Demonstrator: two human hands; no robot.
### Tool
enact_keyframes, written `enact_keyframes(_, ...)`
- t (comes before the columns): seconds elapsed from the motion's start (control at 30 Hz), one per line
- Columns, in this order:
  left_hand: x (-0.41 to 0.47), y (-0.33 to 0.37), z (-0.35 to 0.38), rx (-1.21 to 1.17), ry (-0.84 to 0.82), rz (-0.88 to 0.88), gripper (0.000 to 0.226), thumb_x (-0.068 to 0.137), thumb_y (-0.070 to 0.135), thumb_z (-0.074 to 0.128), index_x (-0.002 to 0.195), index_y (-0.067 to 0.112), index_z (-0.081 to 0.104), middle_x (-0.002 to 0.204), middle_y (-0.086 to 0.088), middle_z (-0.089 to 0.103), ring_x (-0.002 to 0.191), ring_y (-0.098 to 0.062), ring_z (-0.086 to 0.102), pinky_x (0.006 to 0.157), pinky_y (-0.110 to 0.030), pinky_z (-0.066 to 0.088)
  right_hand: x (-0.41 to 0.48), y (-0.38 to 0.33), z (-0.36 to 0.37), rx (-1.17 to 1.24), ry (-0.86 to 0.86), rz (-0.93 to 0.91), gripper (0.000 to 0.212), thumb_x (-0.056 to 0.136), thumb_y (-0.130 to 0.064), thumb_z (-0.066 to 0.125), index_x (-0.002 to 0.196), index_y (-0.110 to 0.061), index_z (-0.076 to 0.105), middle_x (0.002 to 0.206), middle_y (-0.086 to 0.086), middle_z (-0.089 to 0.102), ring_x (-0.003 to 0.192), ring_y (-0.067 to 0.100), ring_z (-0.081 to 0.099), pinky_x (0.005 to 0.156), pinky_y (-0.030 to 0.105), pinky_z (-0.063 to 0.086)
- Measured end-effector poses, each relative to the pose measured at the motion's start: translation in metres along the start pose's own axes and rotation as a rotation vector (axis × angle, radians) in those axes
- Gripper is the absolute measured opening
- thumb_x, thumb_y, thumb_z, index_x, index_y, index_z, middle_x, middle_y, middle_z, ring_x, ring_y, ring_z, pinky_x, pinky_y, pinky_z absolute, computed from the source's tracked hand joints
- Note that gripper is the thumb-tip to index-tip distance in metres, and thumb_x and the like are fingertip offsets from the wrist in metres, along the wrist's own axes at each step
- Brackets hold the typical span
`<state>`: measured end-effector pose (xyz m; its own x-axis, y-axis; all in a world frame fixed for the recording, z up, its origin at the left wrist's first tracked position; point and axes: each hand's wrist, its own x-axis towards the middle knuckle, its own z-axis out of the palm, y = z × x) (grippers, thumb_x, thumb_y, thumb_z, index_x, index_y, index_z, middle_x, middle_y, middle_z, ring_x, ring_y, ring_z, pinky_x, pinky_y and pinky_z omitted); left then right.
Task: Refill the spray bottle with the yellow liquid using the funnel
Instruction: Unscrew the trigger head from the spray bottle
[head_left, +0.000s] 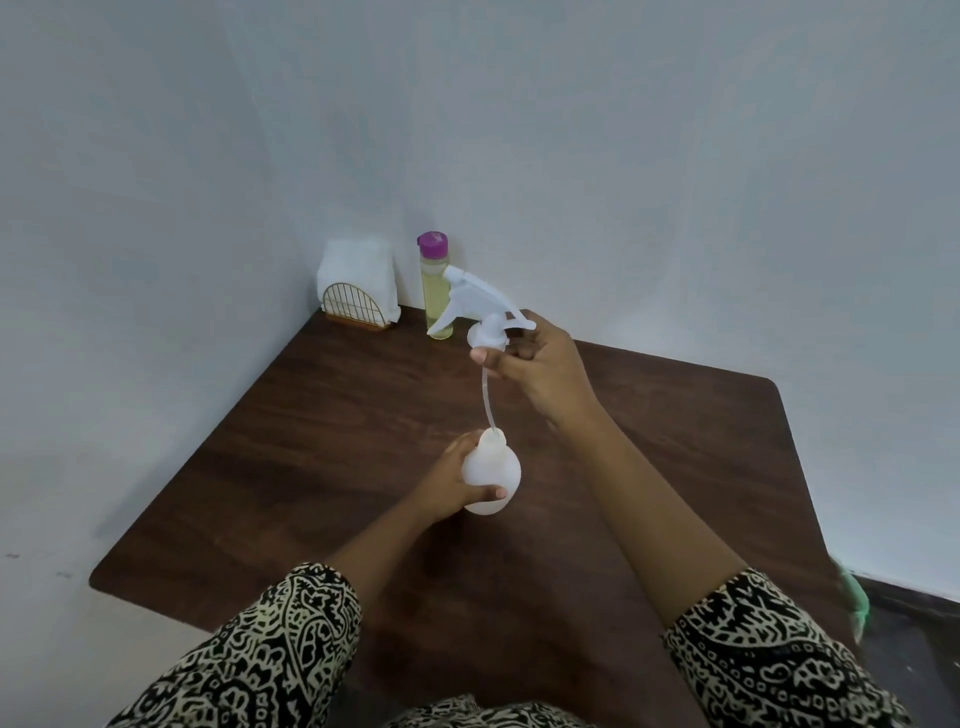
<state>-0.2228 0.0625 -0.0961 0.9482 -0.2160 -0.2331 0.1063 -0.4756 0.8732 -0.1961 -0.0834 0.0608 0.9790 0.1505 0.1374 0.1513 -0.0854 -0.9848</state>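
Note:
My left hand (451, 486) grips the round white spray bottle body (491, 475), which stands on the dark wooden table (311, 441). My right hand (537, 369) holds the white trigger spray head (478, 304) lifted above the bottle. Its thin dip tube (489, 400) hangs down with its tip at the bottle's open neck. A tall clear bottle of yellow liquid (435, 296) with a purple cap stands at the table's far corner, behind the spray head. No funnel is visible.
A gold wire holder with white napkins (358, 291) stands at the far corner, left of the yellow bottle. Pale walls close in on the table's left and far sides. The table's right edge drops to a dark floor with a green object (854, 597).

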Motion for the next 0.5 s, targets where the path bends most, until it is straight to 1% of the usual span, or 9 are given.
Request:
enact_keyframes(0.07,-0.001,0.007,0.0,-0.033,-0.005,-0.006,0.081,0.066,0.036,0.086,0.135,0.035,0.044,0.144,0.007,0.037,0.128,-0.017,0.041,0.099,-0.034,0.043,0.003,-0.006,0.0,-0.041,0.007,-0.018,0.041,0.068,-0.034,0.081,0.104,-0.022,0.065,0.097,0.003,0.072,0.087,0.025,0.07,0.084,0.05,0.055)
enact_keyframes(0.13,-0.001,0.015,-0.001,-0.125,0.015,0.02,0.078,0.06,0.046,0.087,0.126,0.049,0.047,0.142,0.008,0.043,0.128,-0.016,0.045,0.101,-0.04,0.046,0.007,-0.012,0.001,-0.058,0.009,-0.027,0.035,0.072,-0.03,0.08,0.103,-0.023,0.065,0.097,0.002,0.071,0.083,0.022,0.07,0.082,0.047,0.057)
enact_keyframes(0.2,0.001,0.019,-0.002,-0.167,0.036,0.034,0.08,0.055,0.053,0.087,0.125,0.054,0.048,0.141,0.006,0.047,0.129,-0.015,0.046,0.102,-0.043,0.047,0.01,-0.015,0.003,-0.056,0.005,-0.017,0.033,0.072,-0.027,0.081,0.1,-0.022,0.064,0.096,0.003,0.071,0.078,0.022,0.071,0.08,0.046,0.057)
enact_keyframes(0.27,-0.001,0.02,-0.001,-0.108,0.018,0.051,0.073,0.058,0.048,0.086,0.122,0.049,0.052,0.137,0.008,0.05,0.126,-0.013,0.048,0.101,-0.039,0.046,0.013,-0.015,0.006,-0.047,-0.005,-0.004,0.034,0.072,-0.026,0.081,0.102,-0.019,0.064,0.096,0.005,0.07,0.077,0.024,0.071,0.079,0.047,0.058)
enact_keyframes(0.33,-0.004,0.016,0.003,-0.049,0.008,0.052,0.064,0.063,0.04,0.085,0.12,0.037,0.057,0.13,0.009,0.055,0.121,-0.015,0.051,0.097,-0.035,0.046,0.016,-0.012,0.009,-0.046,-0.011,0.005,0.037,0.072,-0.026,0.081,0.103,-0.018,0.064,0.097,0.004,0.069,0.078,0.025,0.071,0.079,0.048,0.057)
enact_keyframes(0.37,-0.005,0.012,0.006,-0.053,0.019,0.046,0.062,0.064,0.04,0.084,0.12,0.033,0.059,0.127,0.009,0.057,0.119,-0.017,0.053,0.096,-0.035,0.048,0.016,-0.011,0.009,-0.041,-0.013,0.008,0.038,0.072,-0.026,0.082,0.104,-0.017,0.064,0.097,0.005,0.069,0.078,0.025,0.071,0.079,0.048,0.057)
enact_keyframes(0.43,-0.009,0.008,0.008,-0.089,0.054,0.036,0.061,0.061,0.047,0.083,0.116,0.034,0.06,0.123,0.008,0.061,0.116,-0.017,0.055,0.094,-0.037,0.05,0.017,-0.009,0.008,-0.019,-0.006,0.011,0.037,0.072,-0.025,0.081,0.103,-0.016,0.064,0.096,0.006,0.068,0.079,0.027,0.071,0.079,0.048,0.057)
enact_keyframes(0.5,-0.012,0.005,0.009,-0.117,0.065,0.032,0.06,0.057,0.053,0.08,0.111,0.04,0.059,0.121,0.009,0.062,0.114,-0.014,0.057,0.094,-0.038,0.051,0.017,-0.01,0.007,0.004,0.009,0.015,0.035,0.073,-0.024,0.081,0.102,-0.017,0.063,0.094,0.005,0.067,0.08,0.026,0.071,0.079,0.046,0.058)
